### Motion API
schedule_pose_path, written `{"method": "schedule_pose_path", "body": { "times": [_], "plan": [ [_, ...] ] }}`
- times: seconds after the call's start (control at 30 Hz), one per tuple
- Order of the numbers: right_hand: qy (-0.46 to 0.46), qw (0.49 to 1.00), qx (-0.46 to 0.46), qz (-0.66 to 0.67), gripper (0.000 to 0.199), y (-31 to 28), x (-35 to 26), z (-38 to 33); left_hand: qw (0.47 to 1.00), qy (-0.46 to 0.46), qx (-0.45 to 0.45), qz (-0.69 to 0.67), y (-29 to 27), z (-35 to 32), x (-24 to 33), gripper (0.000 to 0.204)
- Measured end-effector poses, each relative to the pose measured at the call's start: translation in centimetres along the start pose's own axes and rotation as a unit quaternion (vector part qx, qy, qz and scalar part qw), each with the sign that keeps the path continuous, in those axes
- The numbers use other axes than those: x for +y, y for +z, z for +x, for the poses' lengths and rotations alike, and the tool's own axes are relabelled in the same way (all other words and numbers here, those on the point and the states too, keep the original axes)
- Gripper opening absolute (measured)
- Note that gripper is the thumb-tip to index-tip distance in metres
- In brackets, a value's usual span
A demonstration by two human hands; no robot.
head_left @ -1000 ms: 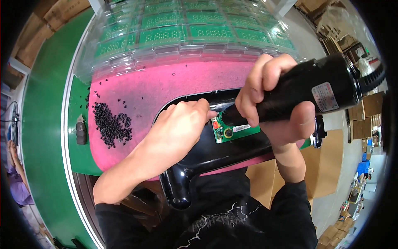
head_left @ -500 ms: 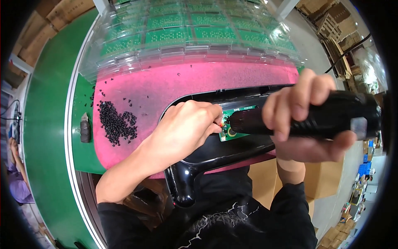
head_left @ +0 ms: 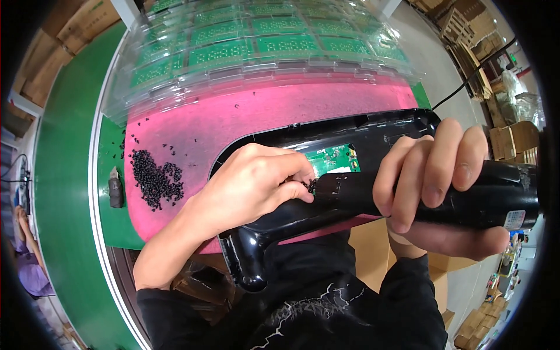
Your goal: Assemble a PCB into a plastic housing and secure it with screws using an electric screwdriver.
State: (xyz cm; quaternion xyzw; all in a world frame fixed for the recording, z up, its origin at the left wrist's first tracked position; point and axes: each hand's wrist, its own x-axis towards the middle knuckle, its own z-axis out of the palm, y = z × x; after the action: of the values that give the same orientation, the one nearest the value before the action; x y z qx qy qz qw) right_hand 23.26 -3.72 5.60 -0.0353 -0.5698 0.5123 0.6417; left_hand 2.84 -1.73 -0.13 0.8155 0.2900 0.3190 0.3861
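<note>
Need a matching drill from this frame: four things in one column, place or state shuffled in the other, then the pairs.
Things:
1. electric screwdriver
2. small black screws
3. clear trays of green boards
4. green circuit board

Places or states:
A. heaped loose on the pink mat
B. gripped in the right hand
C. seated inside the black plastic housing, beside the left hand
D. stacked at the far edge of the pink mat

Pairs: 1-B, 2-A, 3-D, 4-C
</note>
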Motion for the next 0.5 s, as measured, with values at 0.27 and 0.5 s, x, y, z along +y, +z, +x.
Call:
{"method": "schedule_pose_path", "body": {
  "times": [0.27,0.5],
  "plan": [
    [-0.07,0.998,-0.004,0.01,0.052,0.25,-0.23,-0.36,0.997,-0.003,-0.033,-0.064,-0.2,0.38,0.3,0.018],
    [-0.084,0.996,-0.014,0.01,0.052,0.28,-0.33,-0.19,0.998,-0.009,-0.027,-0.051,-0.63,0.27,0.66,0.02]
  ]
}}
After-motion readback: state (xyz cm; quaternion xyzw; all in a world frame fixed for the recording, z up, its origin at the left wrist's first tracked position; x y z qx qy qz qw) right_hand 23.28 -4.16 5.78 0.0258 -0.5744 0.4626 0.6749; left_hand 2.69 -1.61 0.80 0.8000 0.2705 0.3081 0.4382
